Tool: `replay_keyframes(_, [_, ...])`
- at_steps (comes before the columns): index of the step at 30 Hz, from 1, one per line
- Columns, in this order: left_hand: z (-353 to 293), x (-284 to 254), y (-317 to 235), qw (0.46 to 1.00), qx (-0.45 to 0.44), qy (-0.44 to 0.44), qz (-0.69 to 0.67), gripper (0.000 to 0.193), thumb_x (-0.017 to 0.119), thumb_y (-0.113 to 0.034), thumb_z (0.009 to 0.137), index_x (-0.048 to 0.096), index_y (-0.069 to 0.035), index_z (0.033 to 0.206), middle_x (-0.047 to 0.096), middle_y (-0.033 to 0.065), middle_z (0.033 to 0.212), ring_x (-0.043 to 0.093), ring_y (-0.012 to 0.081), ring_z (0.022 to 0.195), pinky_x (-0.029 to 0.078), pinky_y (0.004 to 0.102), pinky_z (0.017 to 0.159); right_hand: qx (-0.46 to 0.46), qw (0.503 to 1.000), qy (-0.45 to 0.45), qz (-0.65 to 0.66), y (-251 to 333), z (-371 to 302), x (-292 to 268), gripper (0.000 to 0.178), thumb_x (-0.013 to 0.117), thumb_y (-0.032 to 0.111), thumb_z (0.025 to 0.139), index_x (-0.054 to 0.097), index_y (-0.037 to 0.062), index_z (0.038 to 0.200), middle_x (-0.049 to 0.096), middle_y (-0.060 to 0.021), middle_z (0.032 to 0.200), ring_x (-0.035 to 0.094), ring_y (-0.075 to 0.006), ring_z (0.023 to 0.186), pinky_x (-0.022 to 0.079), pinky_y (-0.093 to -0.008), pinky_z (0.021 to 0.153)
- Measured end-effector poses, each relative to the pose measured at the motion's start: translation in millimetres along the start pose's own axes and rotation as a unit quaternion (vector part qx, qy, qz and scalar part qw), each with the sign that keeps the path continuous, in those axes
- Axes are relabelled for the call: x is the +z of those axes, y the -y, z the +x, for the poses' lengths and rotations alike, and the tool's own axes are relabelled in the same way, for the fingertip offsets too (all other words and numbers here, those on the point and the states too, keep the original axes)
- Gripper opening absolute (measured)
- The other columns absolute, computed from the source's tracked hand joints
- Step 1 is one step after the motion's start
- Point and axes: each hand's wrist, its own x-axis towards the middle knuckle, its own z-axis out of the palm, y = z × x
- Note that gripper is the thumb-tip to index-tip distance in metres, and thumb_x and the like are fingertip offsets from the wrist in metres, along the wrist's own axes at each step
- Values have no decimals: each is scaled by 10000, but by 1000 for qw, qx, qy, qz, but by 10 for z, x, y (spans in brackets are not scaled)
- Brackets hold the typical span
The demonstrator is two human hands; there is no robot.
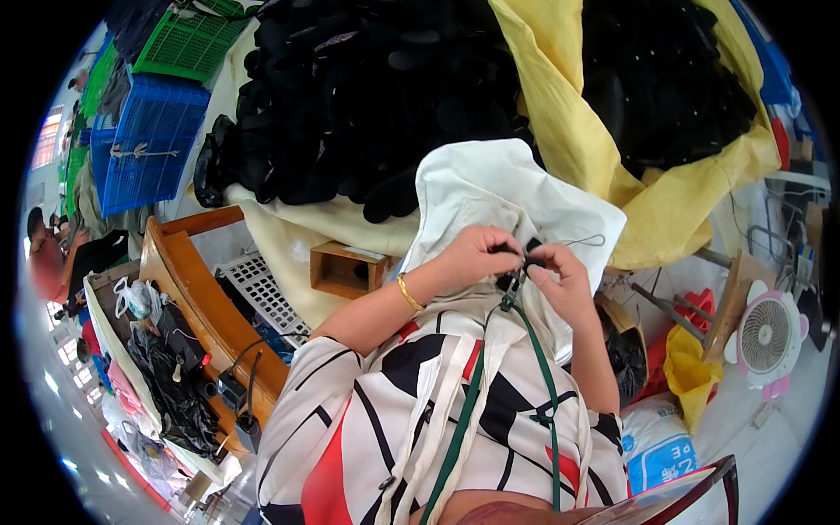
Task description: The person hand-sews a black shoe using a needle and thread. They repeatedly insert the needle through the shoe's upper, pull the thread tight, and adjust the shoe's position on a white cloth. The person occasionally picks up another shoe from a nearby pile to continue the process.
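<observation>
Both hands meet over a white cloth spread across my lap. My left hand, with a gold bracelet at the wrist, pinches a small black piece that looks like fabric. The fingers of my right hand are closed on the same piece from the other side. Fingertips partly cover it, so its exact kind is unclear. Just below hangs a green cord, knotted near the hands and running up toward my neck. A thin grey loop sticks out beside my right hand over the cloth.
Ahead lies a large heap of black fabric pieces; a yellow sack borders more black pieces. To the left stand a wooden bench, blue crate and wooden box. A fan and yellow bag are at right.
</observation>
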Motion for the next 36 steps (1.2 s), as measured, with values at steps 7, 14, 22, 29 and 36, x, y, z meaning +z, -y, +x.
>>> replay_keyframes(7, [169,-645,-86,997,22,-77,-1,115,659,-108,924,714,-38,996,663,-29,806,583,38,711,486,203,631,123,971,-71,194,-29,326,-42,73,630,80,949,636,15,981,643,0,861,588,-98,786,472,-254,752])
replay_keyframes(14, [1055,-1759,111,925,82,-312,200,106,630,-104,913,685,-18,940,684,48,860,634,159,743,523,282,686,82,940,-275,183,-457,445,-491,94,613,130,981,627,37,975,628,11,856,604,-81,748,527,-256,759])
replay_keyframes(22, [2544,-1897,110,565,28,-77,821,227,687,-256,845,726,-90,994,652,80,1076,549,254,1125,429,410,976,79,935,-281,202,-519,482,-491,71,622,99,969,632,35,998,653,-3,889,628,-97,785,500,-243,775])
replay_keyframes(29, [2648,-1987,85,467,-11,51,883,189,636,-191,855,770,-129,973,701,30,1042,574,217,1120,384,415,957,48,930,-300,207,-518,443,-491,37,589,53,973,616,44,949,637,-9,863,626,-116,755,549,-307,805])
replay_keyframes(36, [2106,-1661,-722,726,262,-208,601,257,703,-259,791,597,-53,682,613,122,652,616,329,668,492,441,715,35,913,-327,239,-453,441,-370,92,589,103,985,630,25,1010,657,-3,908,620,-89,788,499,-246,771])
